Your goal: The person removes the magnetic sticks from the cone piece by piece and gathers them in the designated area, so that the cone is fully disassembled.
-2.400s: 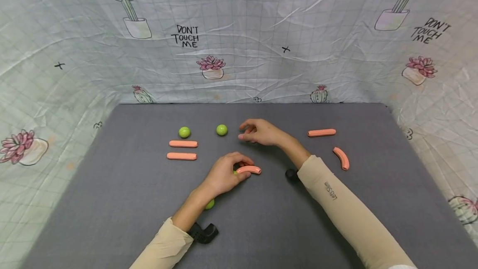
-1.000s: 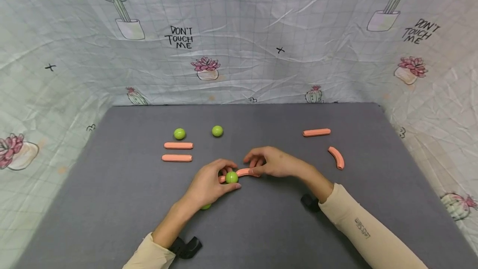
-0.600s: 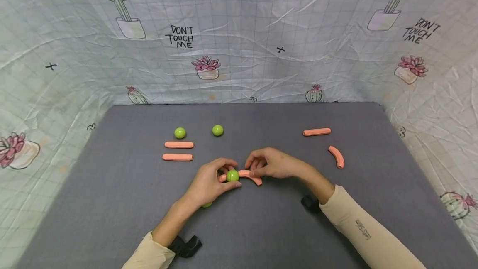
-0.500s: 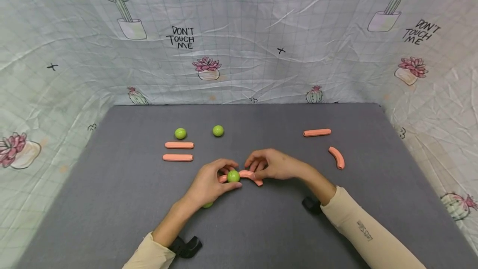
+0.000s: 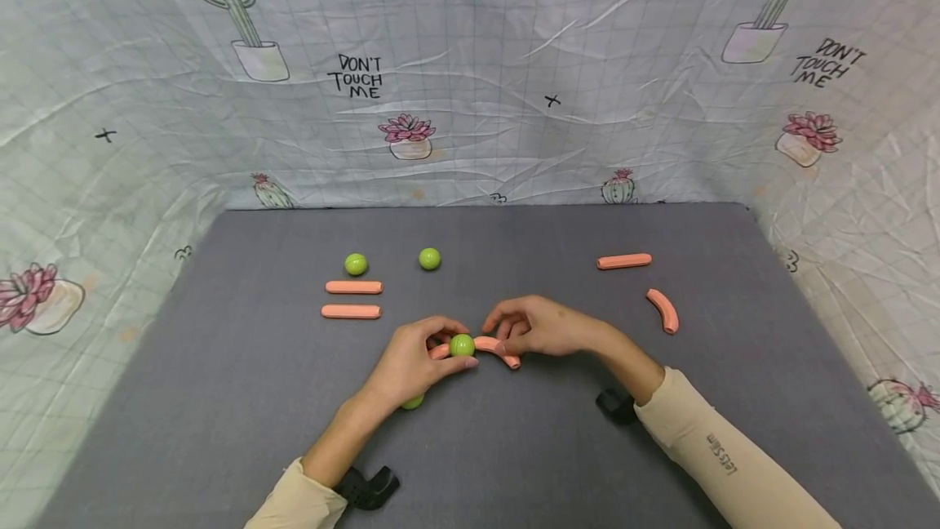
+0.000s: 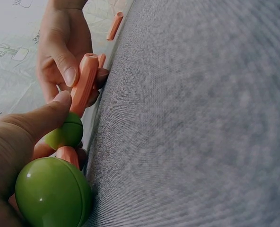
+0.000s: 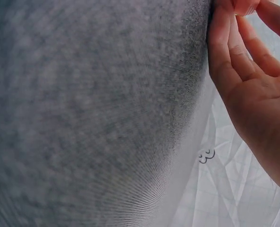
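In the head view my left hand (image 5: 411, 357) grips a green ball (image 5: 462, 346) between thumb and fingers. A curved orange tube (image 5: 499, 349) meets the ball's right side, its free end bending toward the near side. My right hand (image 5: 539, 326) pinches this curved tube between thumb and fingers. Another orange tube (image 6: 68, 155) runs from the held ball to a second green ball (image 6: 52, 191), large in the left wrist view; in the head view my left wrist partly hides it. In the right wrist view only a bit of orange tube (image 7: 246, 5) shows at the fingertips.
Two green balls (image 5: 356, 264) (image 5: 429, 259) and two straight orange tubes (image 5: 354, 287) (image 5: 351, 312) lie at the back left of the grey table (image 5: 514, 464). A straight orange tube (image 5: 624, 261) and a curved one (image 5: 663, 311) lie on the right. A printed cloth (image 5: 485, 47) hangs behind.
My right hand has come down toward the near side and taken hold of the curved tube. That tube's free end has turned toward the near side. My left hand keeps hold of the ball.
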A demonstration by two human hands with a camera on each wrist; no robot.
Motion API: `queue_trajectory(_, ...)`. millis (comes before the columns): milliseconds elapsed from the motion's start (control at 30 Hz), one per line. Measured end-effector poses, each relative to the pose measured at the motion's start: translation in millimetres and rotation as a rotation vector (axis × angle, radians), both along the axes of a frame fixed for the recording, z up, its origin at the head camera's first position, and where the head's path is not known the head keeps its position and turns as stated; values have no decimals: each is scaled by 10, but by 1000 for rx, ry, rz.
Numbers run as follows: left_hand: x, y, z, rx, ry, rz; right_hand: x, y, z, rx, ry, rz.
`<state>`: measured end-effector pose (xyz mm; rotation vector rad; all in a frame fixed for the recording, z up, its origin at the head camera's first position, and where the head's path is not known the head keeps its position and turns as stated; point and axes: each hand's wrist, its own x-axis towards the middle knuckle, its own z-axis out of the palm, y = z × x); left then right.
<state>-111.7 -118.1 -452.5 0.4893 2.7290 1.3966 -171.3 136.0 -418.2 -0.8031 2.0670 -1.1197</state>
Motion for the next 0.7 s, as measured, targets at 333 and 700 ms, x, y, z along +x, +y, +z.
queue_trajectory(333,-26,-2,-1,45,-6,-16,-22,70,-31,-87,-78,27)
queue_trajectory(700,2,1,0,24,-7,-9,31,106,4,-80,-139,34)
